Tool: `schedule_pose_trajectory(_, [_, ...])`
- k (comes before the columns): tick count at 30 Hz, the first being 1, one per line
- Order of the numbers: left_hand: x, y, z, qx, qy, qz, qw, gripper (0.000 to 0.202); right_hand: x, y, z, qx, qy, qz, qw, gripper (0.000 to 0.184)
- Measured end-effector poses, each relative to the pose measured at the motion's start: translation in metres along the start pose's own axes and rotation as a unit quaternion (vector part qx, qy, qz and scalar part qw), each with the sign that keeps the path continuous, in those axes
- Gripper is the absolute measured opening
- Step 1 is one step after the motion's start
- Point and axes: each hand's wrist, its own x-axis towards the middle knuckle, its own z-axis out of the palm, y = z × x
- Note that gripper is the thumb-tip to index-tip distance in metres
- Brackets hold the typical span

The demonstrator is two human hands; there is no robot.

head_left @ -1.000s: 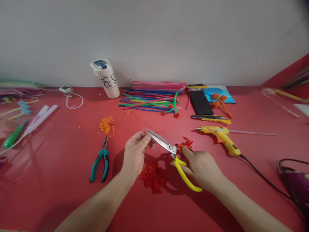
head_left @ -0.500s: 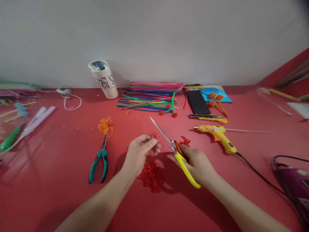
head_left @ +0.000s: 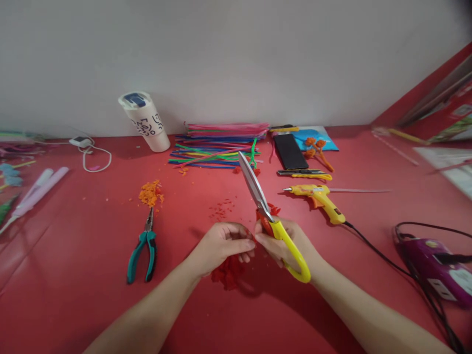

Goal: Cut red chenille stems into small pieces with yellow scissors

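Note:
My right hand point(head_left: 285, 241) is wrapped around scissors point(head_left: 275, 221) with yellow and red handles; the blades point up and away and look closed. Close beside it, my left hand point(head_left: 228, 246) is closed in a pinch on a small red fuzzy piece, mostly hidden by the fingers. The fingertips of both hands nearly meet. Under my left hand lies a pile of red fuzzy pieces point(head_left: 228, 273), partly covered. More red pieces point(head_left: 273, 209) show behind the scissors, and fine red scraps point(head_left: 220, 210) are scattered beyond my left hand.
Teal pliers point(head_left: 143, 250) and orange scraps point(head_left: 150, 193) lie left. Pipe cleaners point(head_left: 217, 147), a tumbler point(head_left: 147, 123), a phone point(head_left: 290, 151) and a utility knife point(head_left: 304, 174) line the back. A yellow glue gun point(head_left: 320, 199) lies right, its cord running towards a purple power strip point(head_left: 435, 265).
My hands have come together, the left moving right and down towards the right. The scissors have turned more upright. The view has swung slightly right, showing more of the power strip.

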Motion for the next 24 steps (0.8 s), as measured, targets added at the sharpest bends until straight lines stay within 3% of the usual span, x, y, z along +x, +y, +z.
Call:
schedule_pose_trajectory(2, [0.001,-0.001,-0.001,0.049,0.022,0.022,0.998,0.016,-0.001,-0.002,0.000,-0.009,0.016,-0.003,1.000,0.013])
schedule_pose_trajectory(4, [0.003,-0.003,-0.002,0.140,0.078,0.080,0.984,0.023,-0.002,-0.004,0.000,-0.019,0.034,-0.005,0.999,0.009])
schedule_pose_trajectory(6, [0.004,-0.005,-0.003,0.240,0.160,0.164,0.943,0.021,-0.002,-0.007,0.000,-0.036,0.048,-0.003,0.998,0.009])
schedule_pose_trajectory(8, [0.005,-0.005,-0.003,0.307,0.219,0.229,0.897,0.002,-0.001,-0.009,0.001,-0.054,0.059,0.000,0.997,0.010])
schedule_pose_trajectory(11, [0.003,-0.005,0.000,0.354,0.208,0.253,0.876,0.015,0.002,-0.008,0.002,-0.071,0.068,-0.005,0.995,0.011])
schedule_pose_trajectory(15, [0.002,-0.008,0.004,0.389,0.181,0.256,0.866,0.001,0.004,-0.003,0.006,-0.088,0.071,-0.019,0.993,0.010])
schedule_pose_trajectory(19, [0.004,-0.010,0.003,0.340,0.187,0.238,0.891,0.005,0.004,-0.004,0.006,-0.103,0.061,-0.035,0.992,0.013])
schedule_pose_trajectory(22, [0.006,-0.007,-0.001,0.194,0.202,0.206,0.938,0.002,0.004,-0.005,-0.001,-0.165,0.062,-0.070,0.982,0.020])
schedule_pose_trajectory(24, [0.007,-0.004,-0.004,0.065,0.235,0.182,0.953,0.007,0.003,-0.005,-0.008,-0.254,0.064,-0.097,0.960,0.023])
